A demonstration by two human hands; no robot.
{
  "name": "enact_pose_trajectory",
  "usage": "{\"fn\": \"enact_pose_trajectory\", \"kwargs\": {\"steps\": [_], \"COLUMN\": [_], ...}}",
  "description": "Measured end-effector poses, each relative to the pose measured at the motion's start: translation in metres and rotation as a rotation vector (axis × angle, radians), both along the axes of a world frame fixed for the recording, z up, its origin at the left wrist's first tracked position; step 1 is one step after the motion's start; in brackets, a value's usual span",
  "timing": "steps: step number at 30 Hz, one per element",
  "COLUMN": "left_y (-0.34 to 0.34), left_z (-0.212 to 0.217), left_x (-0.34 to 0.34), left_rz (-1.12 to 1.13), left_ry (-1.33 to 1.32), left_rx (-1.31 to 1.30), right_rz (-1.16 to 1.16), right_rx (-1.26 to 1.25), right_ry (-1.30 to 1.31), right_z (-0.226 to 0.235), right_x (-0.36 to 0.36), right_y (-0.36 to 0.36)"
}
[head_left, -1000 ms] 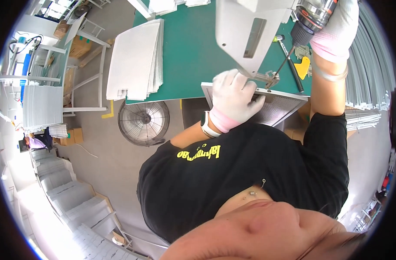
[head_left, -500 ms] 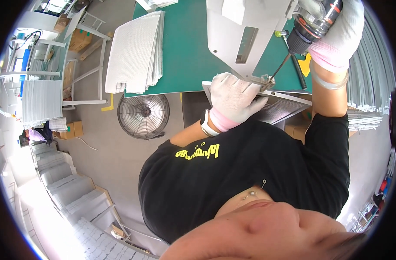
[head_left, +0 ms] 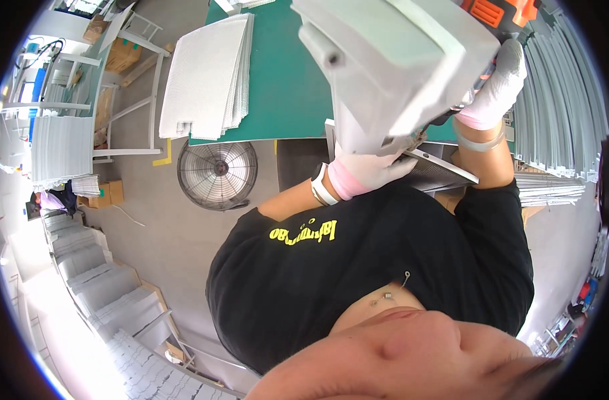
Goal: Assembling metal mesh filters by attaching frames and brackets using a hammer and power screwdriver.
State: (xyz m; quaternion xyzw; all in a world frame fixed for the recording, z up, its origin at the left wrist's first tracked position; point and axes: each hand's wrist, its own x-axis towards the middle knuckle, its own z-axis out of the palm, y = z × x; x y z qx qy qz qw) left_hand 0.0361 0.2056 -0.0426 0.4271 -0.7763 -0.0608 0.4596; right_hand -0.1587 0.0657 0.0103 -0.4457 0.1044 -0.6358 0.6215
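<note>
A large pale grey housing [head_left: 391, 67] fills the space over the front of the green table [head_left: 288, 80]. Below its narrow lower end, my left hand [head_left: 371, 175], in a white glove with a pink cuff, is closed on the edge of a white-framed mesh panel [head_left: 444, 167]; its fingertips are partly hidden. The panel sticks out past the table edge. At the right, my gloved right hand [head_left: 501, 87] grips a black and orange power screwdriver [head_left: 488, 13]. The housing covers much of this tool, and its bit tip cannot be made out.
A stack of white mesh sheets [head_left: 204, 77] lies at the table's left. A round floor fan [head_left: 218, 175] stands below it. Long grey strips [head_left: 564, 100] are piled at the right. White racks [head_left: 151, 113] and cartons [head_left: 108, 195] stand farther left.
The grey housing has tilted and looks larger, now covering the screwdriver's bit and the yellow item on the table. My right hand has shifted down and left; my left hand has stayed at the panel.
</note>
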Motion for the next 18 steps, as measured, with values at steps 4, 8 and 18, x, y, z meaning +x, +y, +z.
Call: {"fn": "enact_pose_trajectory", "kwargs": {"steps": [4,8,18], "left_y": [-0.001,0.003,-0.010], "left_z": [-0.012,-0.035,0.005], "left_x": [-0.001,0.000,0.015], "left_rz": [-0.141,-0.120,0.052], "left_ry": [0.046,-0.021,-0.107], "left_rx": [0.187,0.212,0.066], "right_rz": [0.254,0.279,0.387], "right_rx": [-0.031,-0.040,-0.057], "right_ry": [-0.250,-0.140,-0.162], "right_z": [0.000,0.031,0.111], "right_x": [0.010,0.056,0.055], "right_y": [0.004,0.027,0.008]}}
